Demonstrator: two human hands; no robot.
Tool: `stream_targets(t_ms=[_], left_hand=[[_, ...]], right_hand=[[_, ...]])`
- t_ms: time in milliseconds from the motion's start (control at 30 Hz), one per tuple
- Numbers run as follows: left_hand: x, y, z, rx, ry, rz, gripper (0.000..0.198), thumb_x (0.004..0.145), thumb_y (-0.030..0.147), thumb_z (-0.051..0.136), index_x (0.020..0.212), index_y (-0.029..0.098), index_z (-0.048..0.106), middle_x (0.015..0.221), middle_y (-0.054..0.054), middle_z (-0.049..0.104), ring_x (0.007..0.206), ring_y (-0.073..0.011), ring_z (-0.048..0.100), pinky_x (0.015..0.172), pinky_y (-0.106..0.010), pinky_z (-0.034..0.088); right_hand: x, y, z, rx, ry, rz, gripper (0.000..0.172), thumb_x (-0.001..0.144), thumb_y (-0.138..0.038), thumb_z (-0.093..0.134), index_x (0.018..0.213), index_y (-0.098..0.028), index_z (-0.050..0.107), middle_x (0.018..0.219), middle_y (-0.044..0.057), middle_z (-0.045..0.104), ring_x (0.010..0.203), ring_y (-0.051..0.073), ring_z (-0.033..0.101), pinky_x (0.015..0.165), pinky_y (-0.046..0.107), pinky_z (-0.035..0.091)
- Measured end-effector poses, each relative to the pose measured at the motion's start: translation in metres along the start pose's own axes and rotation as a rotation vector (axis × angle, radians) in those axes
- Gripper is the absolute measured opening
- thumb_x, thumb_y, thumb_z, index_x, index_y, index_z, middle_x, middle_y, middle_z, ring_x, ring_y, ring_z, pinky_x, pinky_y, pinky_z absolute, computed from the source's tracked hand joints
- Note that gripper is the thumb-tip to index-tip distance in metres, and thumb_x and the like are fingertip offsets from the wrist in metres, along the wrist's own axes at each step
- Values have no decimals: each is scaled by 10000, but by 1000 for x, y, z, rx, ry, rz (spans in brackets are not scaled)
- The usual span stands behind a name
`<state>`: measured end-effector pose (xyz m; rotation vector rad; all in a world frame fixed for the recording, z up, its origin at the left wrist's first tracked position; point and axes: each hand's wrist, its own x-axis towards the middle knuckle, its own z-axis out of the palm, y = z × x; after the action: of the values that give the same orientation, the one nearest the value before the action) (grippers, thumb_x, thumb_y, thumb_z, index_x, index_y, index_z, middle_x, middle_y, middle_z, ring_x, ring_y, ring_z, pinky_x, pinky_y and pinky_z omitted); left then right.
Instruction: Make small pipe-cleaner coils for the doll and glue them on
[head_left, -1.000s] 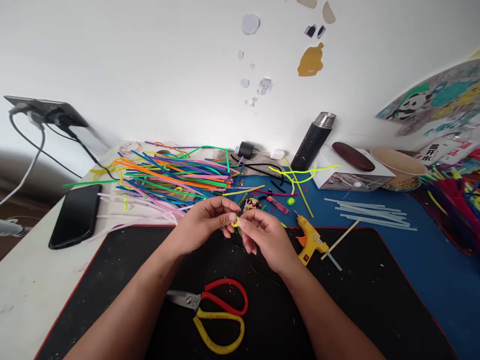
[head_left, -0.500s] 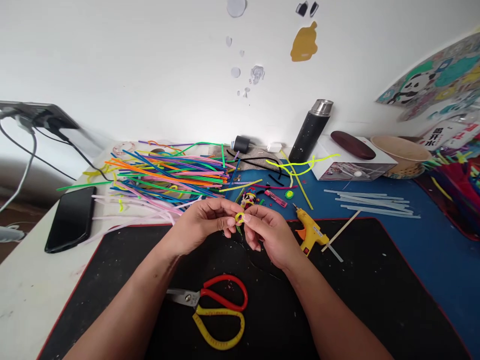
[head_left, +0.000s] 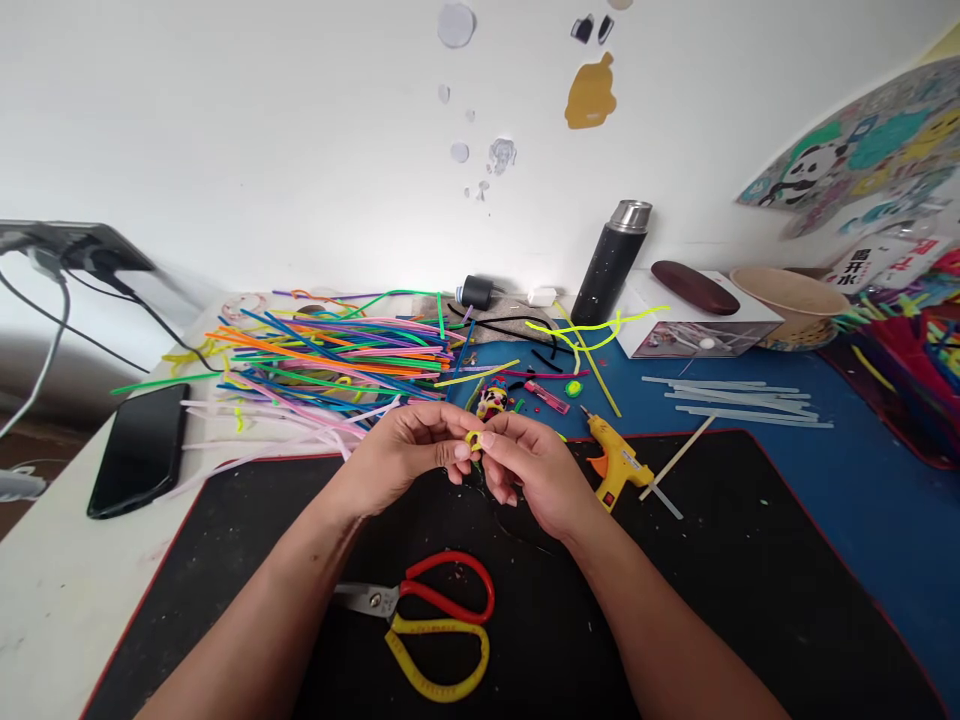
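Observation:
Between my fingertips is a small yellow ring [head_left: 473, 439], which looks like a curled piece of pipe cleaner. My left hand [head_left: 417, 447] pinches it from the left with thumb and forefinger. From the right, my right hand [head_left: 529, 460] grips it the same way. Just behind the hands sits a small colourful figure [head_left: 493, 397] with a black and white face, partly covered by my fingers. Scissors [head_left: 427, 622] with one red and one yellow handle lie on the black mat below my hands. A yellow glue gun [head_left: 619, 462] rests right of my right hand.
A heap of coloured pipe cleaners [head_left: 337, 350] spreads at the back left, beside a black phone [head_left: 139, 450]. Clear glue sticks [head_left: 739, 402] lie at the right. Along the wall stand a black thermos [head_left: 611, 262], a white box [head_left: 701, 325] and a bowl [head_left: 791, 305].
The camera view has shifted slightly, so the background sits a little further left. Both hands keep their pinch on the yellow ring, which has turned slightly.

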<state>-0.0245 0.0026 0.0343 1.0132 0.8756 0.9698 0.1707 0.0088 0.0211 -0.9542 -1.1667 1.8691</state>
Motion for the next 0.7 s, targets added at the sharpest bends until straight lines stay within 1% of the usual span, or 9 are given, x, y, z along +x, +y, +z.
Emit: stream_targets(t_ms=[400,700], left_hand=[[1,-2,2,-43,-10,9,275,757,364,964,917,171,852,718,-49,748,623,-141,678,575,-223,562],[3,-6,0,-57,-13,-13,271,761,352,964,917,161,853,724,-53,757,615,-135,685,570,-213,570]], right_hand=[[0,-1,0,0,-7,-4,329,880,-493,767,826,-197,633,547,-64,589,428,90,509,403,195,332],[0,-1,0,-10,0,5,377,856,-532,797,833,-194,633,544,-64,595,424,89,509,392,193,321]])
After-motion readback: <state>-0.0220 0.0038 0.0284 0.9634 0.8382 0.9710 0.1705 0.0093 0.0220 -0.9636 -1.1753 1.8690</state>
